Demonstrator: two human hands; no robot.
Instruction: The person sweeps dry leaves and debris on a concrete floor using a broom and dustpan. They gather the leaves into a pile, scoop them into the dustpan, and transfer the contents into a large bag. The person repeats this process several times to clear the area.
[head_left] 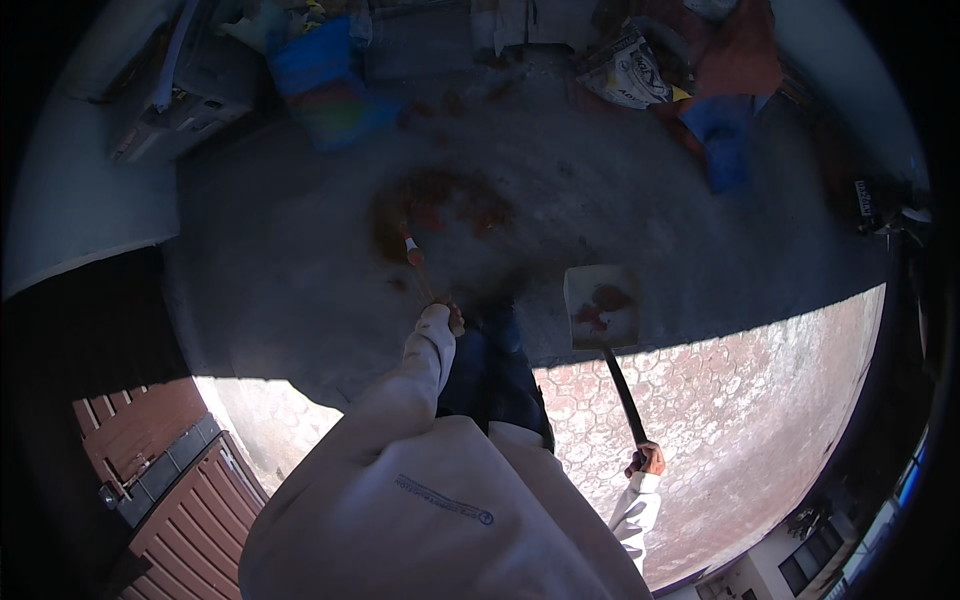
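Observation:
My left hand is closed around the thin pale handle of a broom. A red section and a white band mark the broom's far end, whose bristles blend into the shadow. There it meets a reddish-brown patch of dirt on the dark floor. Off to the right, my right hand grips the black upper end of a long-handled dustpan. Its pale, squarish pan rests on the floor with some reddish dirt inside.
Bags line the far side, including a blue one and a printed sack. A box-like object stands far left. Sunlit patterned paving borders the shaded floor. A brown ribbed gate is at lower left.

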